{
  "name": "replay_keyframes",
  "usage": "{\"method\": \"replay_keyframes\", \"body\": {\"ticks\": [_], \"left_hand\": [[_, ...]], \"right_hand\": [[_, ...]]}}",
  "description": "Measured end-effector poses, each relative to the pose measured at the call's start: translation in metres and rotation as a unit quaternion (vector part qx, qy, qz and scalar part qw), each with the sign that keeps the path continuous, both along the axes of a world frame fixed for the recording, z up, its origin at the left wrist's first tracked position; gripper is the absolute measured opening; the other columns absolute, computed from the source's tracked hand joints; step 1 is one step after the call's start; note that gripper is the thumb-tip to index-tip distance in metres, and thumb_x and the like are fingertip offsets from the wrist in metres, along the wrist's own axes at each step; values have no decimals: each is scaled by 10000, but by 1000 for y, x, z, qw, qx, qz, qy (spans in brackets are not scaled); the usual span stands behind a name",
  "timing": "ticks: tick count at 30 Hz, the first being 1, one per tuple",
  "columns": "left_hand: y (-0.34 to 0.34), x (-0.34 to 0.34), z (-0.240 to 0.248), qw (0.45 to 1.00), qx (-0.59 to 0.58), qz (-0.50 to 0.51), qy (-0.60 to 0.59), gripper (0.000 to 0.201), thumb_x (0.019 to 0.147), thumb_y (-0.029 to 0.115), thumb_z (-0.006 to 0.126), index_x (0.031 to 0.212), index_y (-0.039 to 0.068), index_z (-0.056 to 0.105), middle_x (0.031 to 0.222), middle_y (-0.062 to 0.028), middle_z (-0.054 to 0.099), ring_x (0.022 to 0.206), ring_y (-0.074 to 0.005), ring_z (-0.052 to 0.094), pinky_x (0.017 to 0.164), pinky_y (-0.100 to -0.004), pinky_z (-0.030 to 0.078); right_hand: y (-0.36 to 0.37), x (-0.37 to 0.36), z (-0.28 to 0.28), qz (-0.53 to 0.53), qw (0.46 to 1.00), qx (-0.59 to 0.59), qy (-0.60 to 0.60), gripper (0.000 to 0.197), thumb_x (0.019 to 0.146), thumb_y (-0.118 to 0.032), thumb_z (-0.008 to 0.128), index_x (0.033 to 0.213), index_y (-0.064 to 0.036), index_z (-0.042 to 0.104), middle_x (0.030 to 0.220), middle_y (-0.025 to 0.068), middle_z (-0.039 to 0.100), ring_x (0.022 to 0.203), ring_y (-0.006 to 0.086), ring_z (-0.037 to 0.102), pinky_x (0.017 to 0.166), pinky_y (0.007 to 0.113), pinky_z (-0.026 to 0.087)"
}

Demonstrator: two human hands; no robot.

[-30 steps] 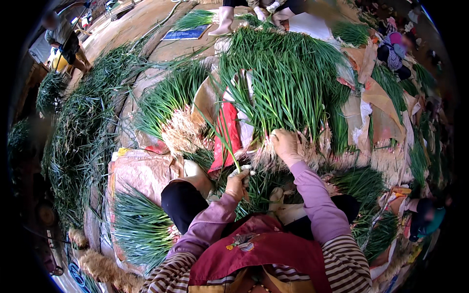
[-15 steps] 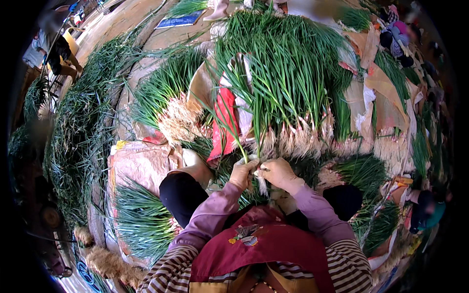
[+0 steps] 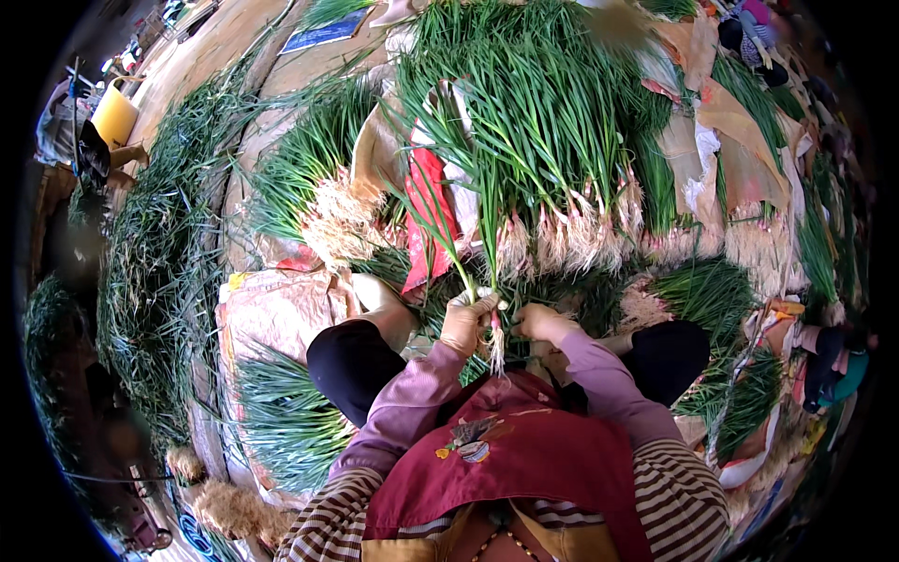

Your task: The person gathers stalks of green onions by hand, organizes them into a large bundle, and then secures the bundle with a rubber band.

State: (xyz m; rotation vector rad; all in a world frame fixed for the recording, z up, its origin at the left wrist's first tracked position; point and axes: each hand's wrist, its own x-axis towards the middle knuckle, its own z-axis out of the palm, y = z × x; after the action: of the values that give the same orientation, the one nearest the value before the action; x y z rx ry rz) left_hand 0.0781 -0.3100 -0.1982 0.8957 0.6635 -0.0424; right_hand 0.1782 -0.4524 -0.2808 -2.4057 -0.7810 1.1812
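Scallions (image 3: 479, 281) in a small bunch stand gripped in the left hand (image 3: 465, 323), fingers curled tight round the stalks, roots dangling near the lap. Right hand (image 3: 541, 323) sits just beside it, fingers pressed together on the roots. Beyond, a big scallion pile (image 3: 534, 131) spreads far; red cloth (image 3: 426, 211) lies left of it.

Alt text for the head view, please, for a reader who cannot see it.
A seated person's left hand grips a small bunch of green onions by the root end, with the right hand beside it. A large pile of green onions lies ahead on sacks.
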Motion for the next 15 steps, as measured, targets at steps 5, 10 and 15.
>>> {"method": "replay_keyframes", "body": {"ticks": [5, 10, 15], "left_hand": [[-5, -7, -10, 993, -111, -35, -7, 110, 845, 114, 550, 918, 34, 572, 627, -16, 550, 454, -81, 480, 379, -191, 318], [-3, -12, 5, 983, -180, 3, -26, 120, 869, 127, 512, 929, 36, 562, 646, -14, 545, 462, -79, 436, 418, -185, 326], [-5, -21, -12, 997, 51, 32, -49, 81, 849, 112, 557, 833, 43, 598, 614, -9, 567, 399, -47, 399, 367, -179, 322]], "right_hand": [[15, 23, 61, -383, 727, 381, 424, 217, 842, -228, 574, 880, -17, 610, 672, -3, 516, 532, 87, 417, 481, 211, 371], [49, 2, 67, -468, 578, 431, 510, 162, 852, -157, 541, 796, -11, 582, 606, -19, 469, 482, 76, 390, 441, 226, 358], [39, -12, 48, -22, 999, -20, -25, 154, 811, -99, 492, 791, -44, 635, 731, 99, 609, 615, 182, 551, 620, 354, 459]]}}
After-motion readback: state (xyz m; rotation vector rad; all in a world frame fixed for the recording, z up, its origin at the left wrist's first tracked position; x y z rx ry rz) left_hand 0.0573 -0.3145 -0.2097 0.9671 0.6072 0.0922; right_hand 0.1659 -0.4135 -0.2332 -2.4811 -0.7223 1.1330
